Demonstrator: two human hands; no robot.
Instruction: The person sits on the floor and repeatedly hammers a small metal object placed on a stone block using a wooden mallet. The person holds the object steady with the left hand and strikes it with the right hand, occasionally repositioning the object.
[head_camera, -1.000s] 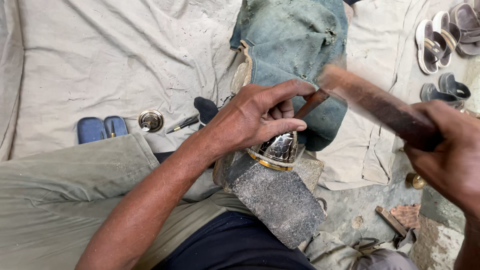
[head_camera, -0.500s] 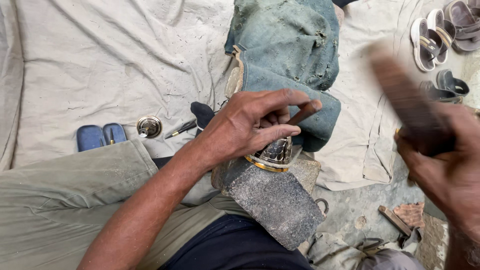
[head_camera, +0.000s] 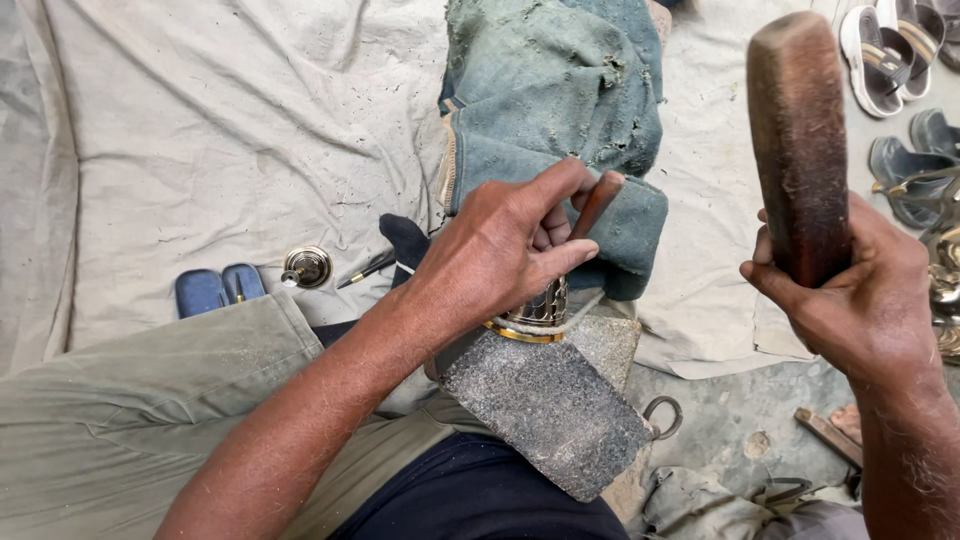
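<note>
My left hand (head_camera: 505, 250) grips a thin reddish-brown punch tool (head_camera: 597, 203), its tip down on a small engraved brass piece (head_camera: 535, 312). The brass piece rests on a rough grey block (head_camera: 545, 405) in my lap, with a cord looped around its base. My right hand (head_camera: 860, 300) holds a thick dark wooden mallet (head_camera: 797, 140), lifted upright to the right of the punch and well apart from it.
A folded blue-green cloth (head_camera: 550, 90) lies behind the block on a beige sheet (head_camera: 200, 130). A small brass cup (head_camera: 306, 266), a pen-like tool (head_camera: 366, 270) and a blue case (head_camera: 215, 290) lie to the left. Sandals (head_camera: 880, 55) sit at the top right.
The mallet has swung up and away from the punch to an upright position at the right. My left hand keeps the punch on the brass piece.
</note>
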